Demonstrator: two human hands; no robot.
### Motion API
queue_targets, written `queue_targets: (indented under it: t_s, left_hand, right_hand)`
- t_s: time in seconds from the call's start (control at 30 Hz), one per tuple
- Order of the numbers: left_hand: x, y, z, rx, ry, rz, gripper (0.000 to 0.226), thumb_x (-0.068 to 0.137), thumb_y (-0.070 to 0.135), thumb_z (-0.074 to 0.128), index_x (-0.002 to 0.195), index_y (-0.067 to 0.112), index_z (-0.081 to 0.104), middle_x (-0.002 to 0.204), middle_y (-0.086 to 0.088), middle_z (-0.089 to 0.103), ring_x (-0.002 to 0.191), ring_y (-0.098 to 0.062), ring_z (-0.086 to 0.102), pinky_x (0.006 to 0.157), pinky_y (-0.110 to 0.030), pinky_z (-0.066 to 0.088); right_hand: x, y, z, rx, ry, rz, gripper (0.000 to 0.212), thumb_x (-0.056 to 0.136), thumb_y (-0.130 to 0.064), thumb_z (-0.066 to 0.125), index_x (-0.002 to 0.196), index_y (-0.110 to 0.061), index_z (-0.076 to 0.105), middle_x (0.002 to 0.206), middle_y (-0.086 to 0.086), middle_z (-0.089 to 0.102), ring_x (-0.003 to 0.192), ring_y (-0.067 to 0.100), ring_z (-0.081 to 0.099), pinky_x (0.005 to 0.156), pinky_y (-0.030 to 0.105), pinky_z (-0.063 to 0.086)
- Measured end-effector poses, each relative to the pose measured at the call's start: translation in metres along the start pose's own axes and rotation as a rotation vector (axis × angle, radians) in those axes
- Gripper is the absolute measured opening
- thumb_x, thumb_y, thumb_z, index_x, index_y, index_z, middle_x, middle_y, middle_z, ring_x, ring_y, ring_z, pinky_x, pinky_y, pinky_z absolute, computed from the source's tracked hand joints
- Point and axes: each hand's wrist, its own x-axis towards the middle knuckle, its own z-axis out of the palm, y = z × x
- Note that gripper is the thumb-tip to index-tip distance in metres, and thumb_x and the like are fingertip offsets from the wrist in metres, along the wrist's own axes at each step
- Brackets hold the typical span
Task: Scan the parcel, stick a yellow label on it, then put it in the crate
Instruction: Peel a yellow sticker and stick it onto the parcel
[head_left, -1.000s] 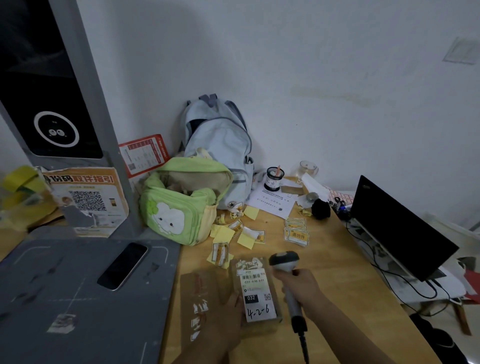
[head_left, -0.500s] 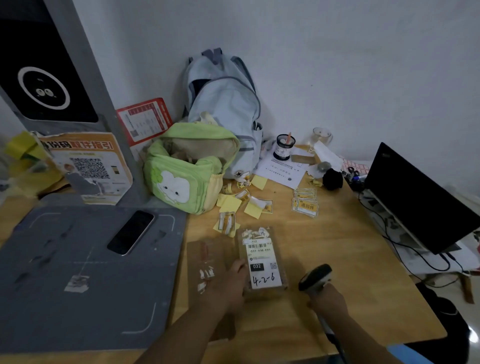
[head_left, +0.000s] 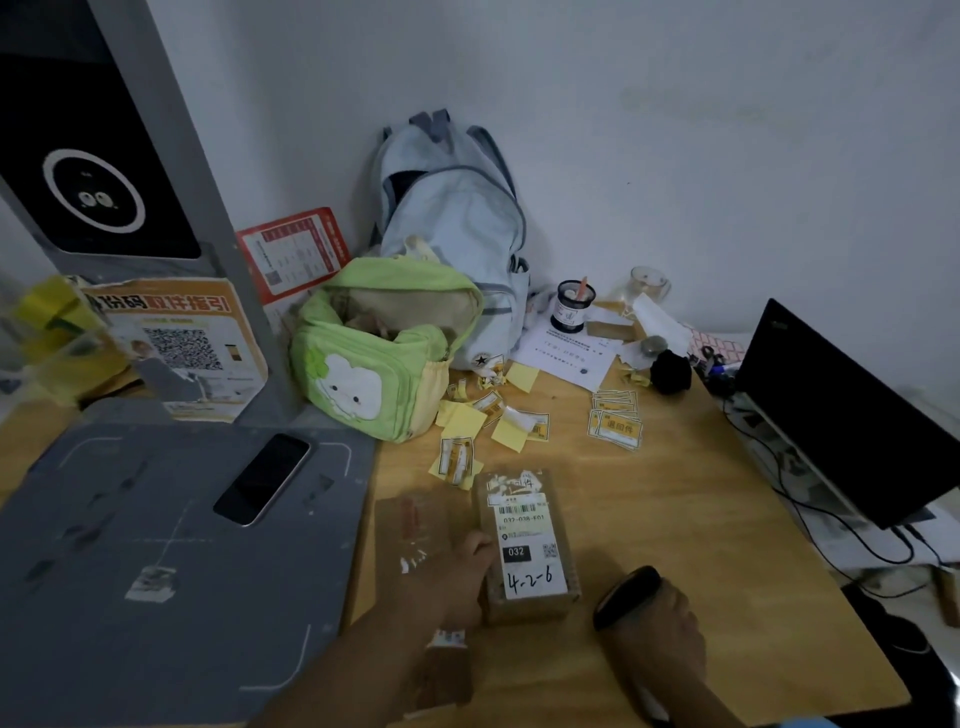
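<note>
A small brown parcel (head_left: 524, 545) lies flat on the wooden desk (head_left: 675, 499), with a white shipping label marked "4-2-6" facing up. My left hand (head_left: 457, 577) rests against its left side, fingers on its edge. To the right, my right hand (head_left: 654, 629) grips a black handheld scanner (head_left: 626, 595), whose head points toward the parcel's lower right corner. Yellow labels (head_left: 615, 426) lie in a small stack farther back, and more loose ones (head_left: 457, 460) are scattered just behind the parcel. No crate is in view.
A grey scanning pad (head_left: 130, 545) with a phone (head_left: 262, 478) covers the left. A green bag (head_left: 379, 353) and a pale blue backpack (head_left: 457, 218) stand at the back. A laptop (head_left: 841, 415) with cables fills the right edge. A flat brown piece (head_left: 410, 519) lies left of the parcel.
My right hand has pulled the scanner back from above the parcel to the near right of it. My left hand stays at the parcel's left side.
</note>
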Motion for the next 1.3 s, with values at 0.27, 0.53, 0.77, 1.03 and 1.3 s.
queue_targets:
  t_s: [0.27, 0.53, 0.77, 1.03, 1.3]
  left_hand:
    - [-0.001, 0.002, -0.047, -0.304, 0.277, 0.004, 0.029, 0.088, 0.024, 0.058, 0.116, 0.021, 0.062, 0.114, 0.001, 0.068, 0.104, -0.014, 0.063, 0.084, -0.023, 0.048]
    - [0.005, 0.007, -0.126, -0.749, 0.547, 0.004, 0.01, 0.087, 0.003, 0.06, 0.094, 0.01, 0.064, 0.08, -0.002, 0.057, 0.072, -0.025, 0.06, 0.072, -0.031, 0.049]
    - [0.02, 0.022, -0.156, -1.122, 0.462, -0.033, 0.015, 0.09, 0.008, 0.058, 0.102, 0.014, 0.064, 0.099, -0.005, 0.067, 0.074, -0.016, 0.061, 0.061, -0.024, 0.045]
    - [0.081, 0.023, -0.175, -1.212, 0.431, -0.126, 0.014, 0.09, 0.007, 0.059, 0.093, 0.019, 0.065, 0.102, -0.007, 0.068, 0.072, -0.015, 0.061, 0.061, -0.023, 0.045]
    - [0.15, -0.009, -0.162, -1.277, 0.387, -0.379, 0.019, 0.086, 0.009, 0.066, 0.105, 0.013, 0.066, 0.102, -0.005, 0.069, 0.07, -0.014, 0.062, 0.059, -0.025, 0.044]
  right_hand:
    - [0.039, -0.014, -0.043, 0.091, -0.07, -0.241, 0.038, 0.088, -0.014, 0.055, 0.126, -0.014, 0.06, 0.11, 0.006, 0.068, 0.094, 0.027, 0.066, 0.082, 0.04, 0.056]
    - [0.049, -0.074, -0.096, 0.222, -0.127, -0.45, 0.026, 0.091, -0.008, 0.052, 0.114, -0.013, 0.065, 0.104, 0.006, 0.064, 0.084, 0.026, 0.067, 0.058, 0.026, 0.046]
    - [0.072, -0.103, -0.101, 0.255, -0.124, -0.489, 0.024, 0.088, -0.002, 0.052, 0.102, -0.013, 0.068, 0.095, 0.005, 0.063, 0.07, 0.019, 0.058, 0.056, 0.026, 0.042]
    - [0.13, -0.156, -0.085, 0.302, -0.194, -0.518, 0.023, 0.087, -0.001, 0.053, 0.096, -0.015, 0.068, 0.108, 0.012, 0.067, 0.08, 0.03, 0.065, 0.059, 0.028, 0.046]
    - [0.2, -0.194, -0.036, 0.267, -0.285, -0.475, 0.029, 0.09, -0.002, 0.049, 0.111, -0.007, 0.069, 0.119, 0.015, 0.065, 0.06, 0.006, 0.046, 0.05, 0.02, 0.037]
